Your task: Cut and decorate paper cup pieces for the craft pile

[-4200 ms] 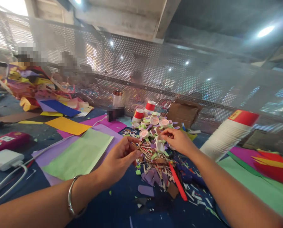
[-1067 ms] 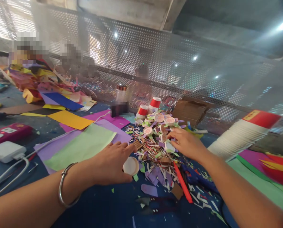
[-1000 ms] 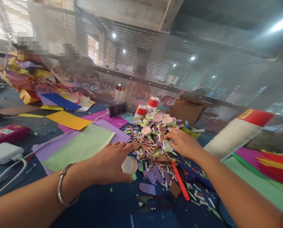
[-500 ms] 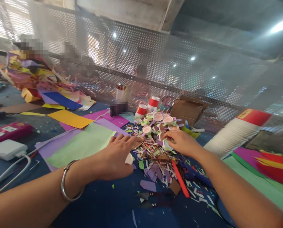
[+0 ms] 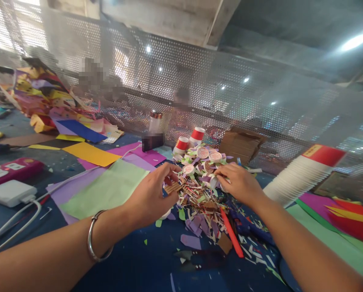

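My left hand, a silver bangle on its wrist, hovers at the left edge of a scrap pile. Its fingers are curved and apart from the thumb; a ridged brown cardboard piece shows between them, apparently not gripped. At the pile's right side is my right hand, its fingertips drawn together against the scraps. What they pinch, if anything, is hidden. Round white pieces with red print lie on top among purple and green paper bits. Two red-and-white paper cups stand behind.
On the right leans a long stack of paper cups. Dark blades and a long red-orange piece lie in front. Green paper, a white charger and its cable are on the left. A perforated screen stands behind.
My left hand has turned from flat and outstretched to curved, thumb apart, beside the cardboard piece. My right hand has shifted slightly right and remains at the pile.
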### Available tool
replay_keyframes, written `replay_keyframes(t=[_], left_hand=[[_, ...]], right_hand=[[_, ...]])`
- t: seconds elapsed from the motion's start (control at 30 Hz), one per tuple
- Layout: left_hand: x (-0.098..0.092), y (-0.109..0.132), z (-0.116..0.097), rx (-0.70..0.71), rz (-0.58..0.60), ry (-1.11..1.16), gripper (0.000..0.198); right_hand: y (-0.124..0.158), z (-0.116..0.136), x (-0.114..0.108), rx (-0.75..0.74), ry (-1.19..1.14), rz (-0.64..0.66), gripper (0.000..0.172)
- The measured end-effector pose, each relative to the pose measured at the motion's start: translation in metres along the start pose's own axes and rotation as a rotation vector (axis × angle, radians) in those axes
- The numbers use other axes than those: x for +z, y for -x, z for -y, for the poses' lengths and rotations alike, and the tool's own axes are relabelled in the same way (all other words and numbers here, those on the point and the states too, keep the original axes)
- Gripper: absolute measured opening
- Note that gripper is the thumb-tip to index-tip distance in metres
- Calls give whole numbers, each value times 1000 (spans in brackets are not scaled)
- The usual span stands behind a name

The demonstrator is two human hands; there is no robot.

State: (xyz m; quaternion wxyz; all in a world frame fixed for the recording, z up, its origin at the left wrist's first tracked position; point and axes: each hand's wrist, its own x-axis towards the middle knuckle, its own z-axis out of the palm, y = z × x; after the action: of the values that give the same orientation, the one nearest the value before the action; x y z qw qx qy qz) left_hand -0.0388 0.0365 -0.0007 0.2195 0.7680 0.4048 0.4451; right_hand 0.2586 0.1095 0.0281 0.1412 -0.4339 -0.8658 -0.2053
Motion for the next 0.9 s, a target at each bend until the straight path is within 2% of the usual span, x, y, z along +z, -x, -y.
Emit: replay_keyframes(t=[0.1, 0.2, 0.33, 0.47, 0.63, 0.73, 0.83, 0.9], left_hand=[[2, 3, -1, -18, 23, 72, 42], [7, 7, -5, -57, 66, 135, 50], [11, 10, -14, -80, 74, 176, 60], [13, 9, -15, -59, 28, 197, 52], [12, 8, -7, -17, -39, 178, 44], [8, 8, -8, 50, -69, 78, 43], [5, 10, -15, 217, -8, -84, 25], [3, 13, -20, 363, 106, -177, 17]], right_hand=[[2, 21, -16, -12, -60, -158, 16], [3, 50, -28, -44, -116, -265, 16], [5, 87, -37, -94, -177, -344, 13], [10, 112, -41, -134, -225, -390, 11], [22, 121, -43, -142, -292, -402, 15], [33, 120, -45, -105, -345, -400, 17], [45, 116, -46, -35, -393, -387, 16], [52, 111, -46, -5, -408, -361, 14]])
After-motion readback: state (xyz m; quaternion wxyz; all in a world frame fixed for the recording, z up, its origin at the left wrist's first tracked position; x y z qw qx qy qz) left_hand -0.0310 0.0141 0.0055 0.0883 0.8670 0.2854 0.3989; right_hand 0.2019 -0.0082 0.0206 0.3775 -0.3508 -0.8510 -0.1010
